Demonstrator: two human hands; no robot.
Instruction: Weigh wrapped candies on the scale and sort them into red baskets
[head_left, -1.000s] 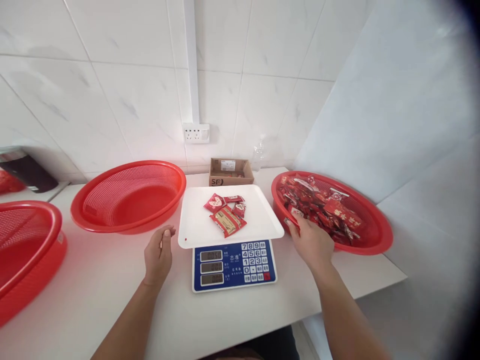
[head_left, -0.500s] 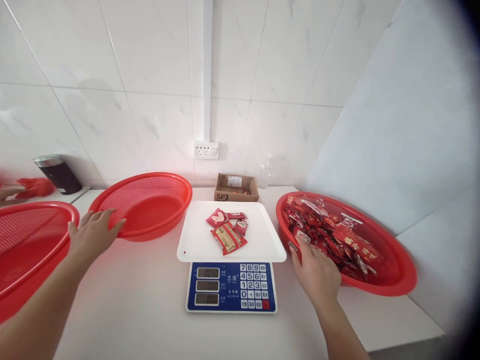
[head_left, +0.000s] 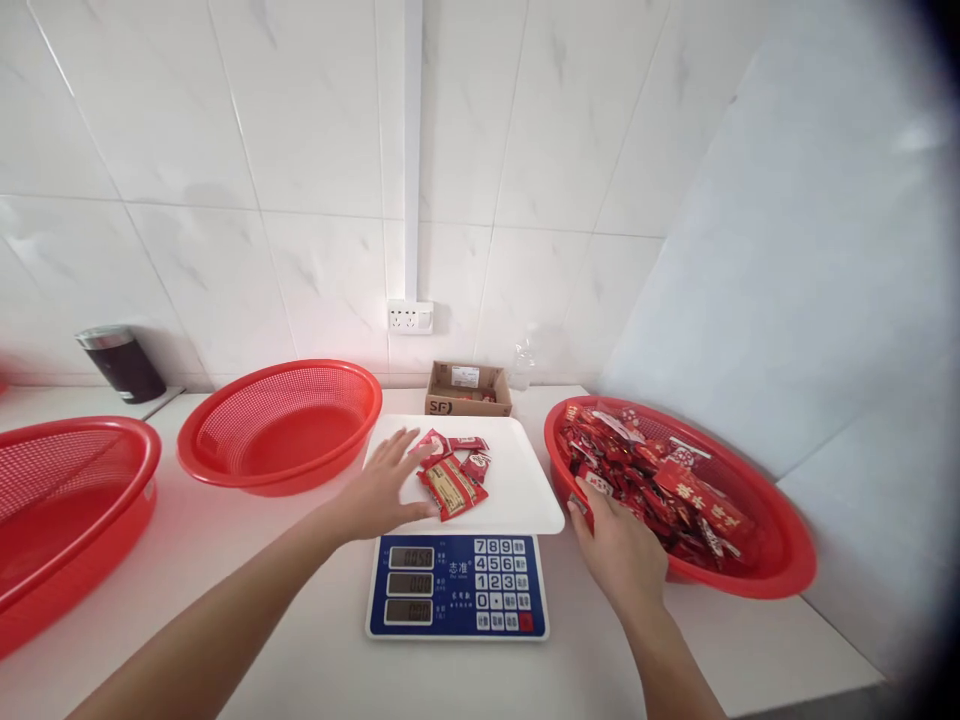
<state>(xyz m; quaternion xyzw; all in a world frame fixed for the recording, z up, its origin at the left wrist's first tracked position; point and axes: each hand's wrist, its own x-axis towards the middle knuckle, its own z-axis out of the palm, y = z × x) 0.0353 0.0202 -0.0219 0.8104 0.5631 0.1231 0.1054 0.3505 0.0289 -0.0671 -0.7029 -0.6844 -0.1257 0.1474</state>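
My left hand reaches over the left side of the white weighing tray, fingers spread and holding nothing. Right beside it on the tray lie several small red snack packets, among them a larger red-and-gold one. My right hand is at the near left rim of a red basket heaped with wrapped snacks. Its fingers are closed on a small red packet, partly hidden by the hand. The blue digital scale under the tray appears to read 0.050.
Two other red mesh baskets stand to the left, one behind and one at the edge. A small cardboard box and a clear plastic bottle are by the wall. A dark canister stands at the back left.
My left hand has moved right, from between the left baskets to the weighing tray. My right hand stays at the right basket's rim. The other person's hand at far left has left the view.
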